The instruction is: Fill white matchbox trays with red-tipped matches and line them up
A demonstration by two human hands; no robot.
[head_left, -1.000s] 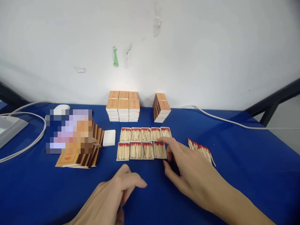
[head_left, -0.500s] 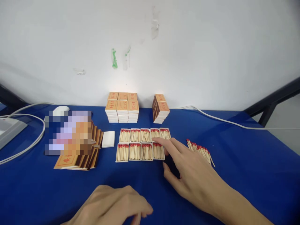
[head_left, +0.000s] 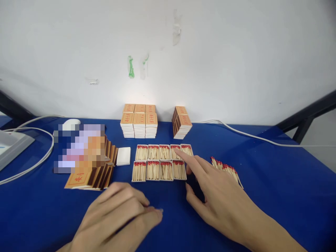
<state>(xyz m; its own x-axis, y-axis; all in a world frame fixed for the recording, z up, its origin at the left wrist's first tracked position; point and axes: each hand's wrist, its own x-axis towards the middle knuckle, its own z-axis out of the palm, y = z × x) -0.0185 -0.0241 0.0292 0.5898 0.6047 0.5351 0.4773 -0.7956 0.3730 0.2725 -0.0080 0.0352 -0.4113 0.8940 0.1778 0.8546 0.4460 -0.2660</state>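
Two rows of white matchbox trays (head_left: 166, 170) filled with red-headed matches lie on the blue table. My right hand (head_left: 217, 192) is beside their right end, fingers apart, with the index finger reaching over the back row. Its thumb is bent near the front right tray; I cannot tell whether it touches. My left hand (head_left: 115, 217) hovers over the table in front of the trays, fingers loosely bent, nothing visible in it. Left of the rows, a plain white tray (head_left: 123, 156) lies near several orange matchbox sleeves (head_left: 78, 179) with dark striking strips.
Loose matches (head_left: 227, 168) lie in a pile right of my right hand. Stacked matchboxes (head_left: 139, 122) stand by the wall, with a smaller stack (head_left: 181, 122) to their right. A white mouse (head_left: 71, 124), white cables (head_left: 244, 138) and a blurred-out patch are on the table.
My left hand has moved up and to the left, closer to the sleeves. My right hand stays by the filled trays. The whole view has shifted slightly.
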